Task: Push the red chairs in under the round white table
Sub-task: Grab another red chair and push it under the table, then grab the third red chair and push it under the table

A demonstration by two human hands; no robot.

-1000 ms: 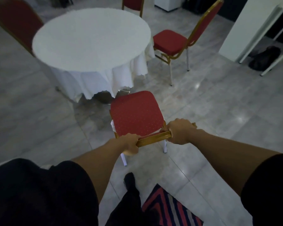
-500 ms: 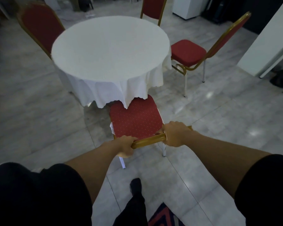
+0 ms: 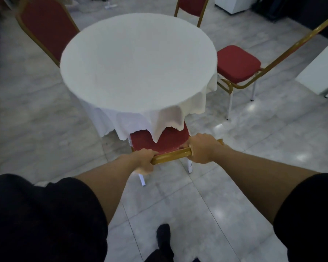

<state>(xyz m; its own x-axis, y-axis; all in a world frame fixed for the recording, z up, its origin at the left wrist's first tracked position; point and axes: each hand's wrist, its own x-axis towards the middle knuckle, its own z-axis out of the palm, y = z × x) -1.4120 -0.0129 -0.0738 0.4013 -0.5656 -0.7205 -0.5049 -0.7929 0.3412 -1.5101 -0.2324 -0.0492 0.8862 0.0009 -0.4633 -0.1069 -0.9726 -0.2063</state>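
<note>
Hands: both are gripping the gold top rail (image 3: 170, 155) of the nearest red chair (image 3: 165, 141), one at each end.
Left hand (image 3: 143, 160): fingers are curling fully around the rail's left end, thumb underneath.
Right hand (image 3: 204, 148): it is closing over the rail's right end, knuckles up.
Nearest chair: its seat is sitting partly under the round white table (image 3: 138, 63), the tablecloth's hem (image 3: 159, 127) hanging over the seat's front.
Right-side chair (image 3: 237, 63): it is standing just beside the table's edge, seat not under.
Far chairs: one (image 3: 45, 25) is standing at the left, one (image 3: 191, 6) behind the table.
</note>
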